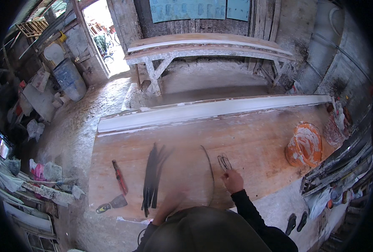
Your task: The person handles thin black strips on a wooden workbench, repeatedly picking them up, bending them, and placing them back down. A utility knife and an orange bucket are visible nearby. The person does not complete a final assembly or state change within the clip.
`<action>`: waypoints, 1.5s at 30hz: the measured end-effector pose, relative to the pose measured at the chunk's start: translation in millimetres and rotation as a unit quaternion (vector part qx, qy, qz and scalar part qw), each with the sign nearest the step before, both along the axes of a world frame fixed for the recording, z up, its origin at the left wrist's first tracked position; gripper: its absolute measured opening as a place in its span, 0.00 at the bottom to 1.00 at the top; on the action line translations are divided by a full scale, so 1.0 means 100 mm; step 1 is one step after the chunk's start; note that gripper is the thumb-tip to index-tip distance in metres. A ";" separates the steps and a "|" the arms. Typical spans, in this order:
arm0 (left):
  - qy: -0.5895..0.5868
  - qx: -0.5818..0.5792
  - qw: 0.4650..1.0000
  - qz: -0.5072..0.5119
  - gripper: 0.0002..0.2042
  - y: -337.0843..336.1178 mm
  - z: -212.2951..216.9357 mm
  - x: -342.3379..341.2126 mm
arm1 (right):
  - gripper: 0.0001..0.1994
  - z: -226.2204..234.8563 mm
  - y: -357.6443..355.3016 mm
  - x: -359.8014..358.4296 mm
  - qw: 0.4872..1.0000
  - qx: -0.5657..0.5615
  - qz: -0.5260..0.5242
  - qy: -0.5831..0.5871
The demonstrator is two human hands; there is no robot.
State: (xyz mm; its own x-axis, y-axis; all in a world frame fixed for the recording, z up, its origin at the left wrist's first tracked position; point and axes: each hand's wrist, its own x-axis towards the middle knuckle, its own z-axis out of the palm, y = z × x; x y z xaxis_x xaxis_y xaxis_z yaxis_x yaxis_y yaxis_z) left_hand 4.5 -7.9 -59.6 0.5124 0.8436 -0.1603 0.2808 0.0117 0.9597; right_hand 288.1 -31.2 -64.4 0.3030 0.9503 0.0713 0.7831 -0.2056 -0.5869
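Nearest, the left hand (pixel 174 200) is a blur over the near part of the tabletop; I cannot tell how far its fingers are open or whether they have hold of anything. The right hand (pixel 232 181) has its fingers drawn in at the near end of a thin, dark, looped wire (pixel 224 161), and seems to pinch it just above the pale reddish-brown wooden tabletop (pixel 253 147).

Between the 2 hands lies 1 long, thin, dark, curved cord (pixel 210 170), loose and not looped. Left of it, flat black flexible strips (pixel 150 180) lie bunched lengthwise; they look gathered but not tied. So the looping seems done on 1 piece, while the cord and strips look unworked; how much is left I cannot tell.

Farther left rest a yellow-and-black-handled putty knife (pixel 112 204) and a slim red-and-black hand tool (pixel 120 178), both out of hand. At right stands an orange plastic bucket smeared white (pixel 298 153). Beyond, a long white moulding (pixel 211 111) lines the far edge.
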 end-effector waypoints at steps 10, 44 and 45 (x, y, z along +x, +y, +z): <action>-0.054 -0.077 0.994 0.060 0.15 -0.10 0.20 0.06 | 0.12 -0.30 0.09 -0.35 0.987 -0.079 0.137 0.003; 0.065 0.129 0.974 0.173 0.06 0.08 0.44 -0.52 | 0.08 0.87 -0.01 -0.07 0.671 -0.042 0.128 0.729; 0.049 0.091 0.977 0.184 0.06 0.07 0.47 -0.52 | 0.08 0.91 0.00 -0.06 0.668 -0.034 0.128 0.732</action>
